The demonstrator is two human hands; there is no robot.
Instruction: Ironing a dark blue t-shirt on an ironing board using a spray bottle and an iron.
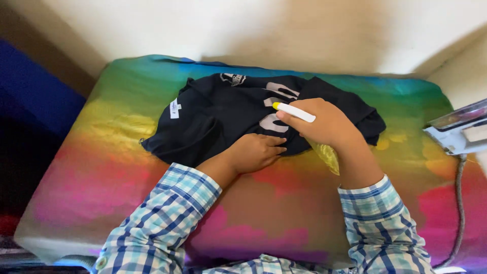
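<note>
Rainbow-coloured pad (101, 167) under black shirt (218, 114), cream wall (253, 25) behind

Rainbow-coloured padded cover (101, 167) spread under my work. Iron (459, 131) parked at the right edge, its grey cord (459, 203) trailing down. Cream wall (253, 30) behind, blue fabric (30, 86) left.

Rainbow-dyed cover (101, 167) over a padded surface, w/ bands of blue, green, yellow, orange, pink & purple. Behind it a plain cream wall (284, 30), shadowed at the corners; a second wall meets it at right. Far left: a deep blue cloth (30, 96) beside the surface, darker below. Right edge: an iron (459, 132) resting on the cover, its grey cord (459, 203) running down. Light soft, warm, from above.
</note>
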